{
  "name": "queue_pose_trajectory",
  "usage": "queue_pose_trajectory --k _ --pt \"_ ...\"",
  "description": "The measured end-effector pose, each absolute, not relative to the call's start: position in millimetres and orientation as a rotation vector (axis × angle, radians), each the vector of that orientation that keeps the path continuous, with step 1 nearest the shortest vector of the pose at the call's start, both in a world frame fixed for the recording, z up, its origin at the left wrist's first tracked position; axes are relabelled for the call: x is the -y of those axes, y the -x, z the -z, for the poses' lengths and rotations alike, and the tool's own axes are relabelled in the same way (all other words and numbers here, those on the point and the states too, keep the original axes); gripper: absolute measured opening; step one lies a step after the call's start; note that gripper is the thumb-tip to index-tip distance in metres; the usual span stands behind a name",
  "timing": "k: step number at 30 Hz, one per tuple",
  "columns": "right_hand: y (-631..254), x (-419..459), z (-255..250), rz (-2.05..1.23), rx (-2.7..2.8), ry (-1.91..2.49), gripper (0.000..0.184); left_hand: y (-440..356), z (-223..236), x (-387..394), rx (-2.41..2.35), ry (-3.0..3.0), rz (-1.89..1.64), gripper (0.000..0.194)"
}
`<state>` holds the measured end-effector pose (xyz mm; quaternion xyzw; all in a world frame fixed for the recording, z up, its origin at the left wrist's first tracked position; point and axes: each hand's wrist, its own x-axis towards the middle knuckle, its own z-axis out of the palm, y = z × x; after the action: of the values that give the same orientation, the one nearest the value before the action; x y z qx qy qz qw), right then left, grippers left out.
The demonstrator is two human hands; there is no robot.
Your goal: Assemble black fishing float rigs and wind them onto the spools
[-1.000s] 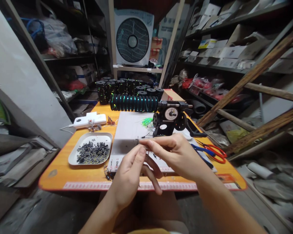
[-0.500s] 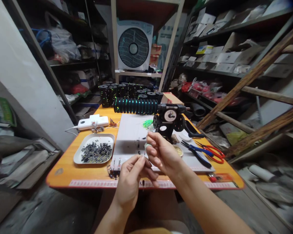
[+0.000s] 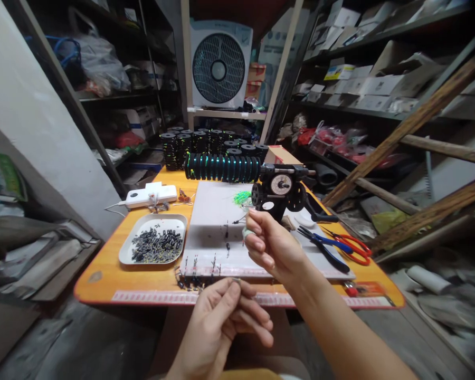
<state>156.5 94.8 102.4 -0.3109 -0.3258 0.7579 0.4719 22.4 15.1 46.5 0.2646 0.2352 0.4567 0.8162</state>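
Observation:
My left hand [image 3: 225, 321] is in front of the table's front edge, thumb and forefinger pinched together; what they hold is too small to make out. Higher and to the right, my right hand [image 3: 275, 244] is closed in a pinch over the white board [image 3: 209, 211], a pale wrap around one finger. A thin line seems to run from its fingertips toward a small black piece [image 3: 236, 221], but I cannot tell what the fingers grip. More small black pieces [image 3: 228, 246] lie on the board. Behind my right hand stands a black winding device [image 3: 281, 184] carrying a ribbed black roll [image 3: 224, 167].
A white tray [image 3: 125, 248] of small black parts sits at left, near a white power strip [image 3: 142, 196]. Blue-handled pliers [image 3: 326, 248] and red-handled scissors [image 3: 358, 250] lie at right. Black spools [image 3: 176, 153] stand at the back, below a box fan [image 3: 218, 68].
My hands have drawn apart: the left has moved down toward me, the right slightly right. The view has shifted a little. Both hands remain pinched.

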Motion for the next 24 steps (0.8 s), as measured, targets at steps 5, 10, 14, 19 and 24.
queue_pose_trajectory --k 5,10,14,19,24 --pt "-156.6 -97.2 -96.3 -1.874 0.792 0.768 0.037 -18.1 -38.8 -10.7 -0.464 -0.520 -0.941 0.029" --pt "-157.0 -97.3 -92.9 -1.882 0.790 0.772 0.037 -16.0 -34.8 -7.2 -0.450 -0.494 -0.931 0.028" --pt "-157.4 -96.4 -93.4 -1.879 0.785 0.774 0.037 -14.8 -32.5 -6.6 -0.454 -0.502 -0.937 0.027" --pt "-158.6 -96.7 -93.0 -1.876 0.777 0.773 0.037 -13.4 -28.9 -5.2 -0.482 -0.505 -0.925 0.026" --pt "-159.3 -97.0 -94.3 -1.860 0.788 0.775 0.036 -13.4 -29.1 -3.5 -0.511 -0.516 -0.917 0.024"
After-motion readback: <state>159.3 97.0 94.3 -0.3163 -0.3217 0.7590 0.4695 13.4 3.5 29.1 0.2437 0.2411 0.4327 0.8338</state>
